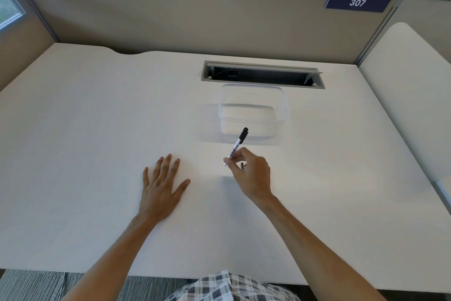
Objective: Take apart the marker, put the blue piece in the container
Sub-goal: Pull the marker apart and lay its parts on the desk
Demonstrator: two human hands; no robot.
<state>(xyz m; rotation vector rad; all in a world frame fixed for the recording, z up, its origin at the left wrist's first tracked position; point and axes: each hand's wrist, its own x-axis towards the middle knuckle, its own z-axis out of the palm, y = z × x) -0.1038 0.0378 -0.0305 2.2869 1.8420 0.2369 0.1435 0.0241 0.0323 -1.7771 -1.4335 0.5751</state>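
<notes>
Bright, even light; soft shadows on desk (pixel 97 129); wide-angle bending at edges.

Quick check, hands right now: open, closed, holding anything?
Left hand: open, flat on the desk, holding nothing.
Right hand: closed, pinching the marker near its lower end.

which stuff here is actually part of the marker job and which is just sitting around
Part of the job:
marker, black cap on, pinched by the right hand
clear container, beyond the marker on the desk

Just there:
left hand, flat on the desk
cable slot
sign 307
</notes>
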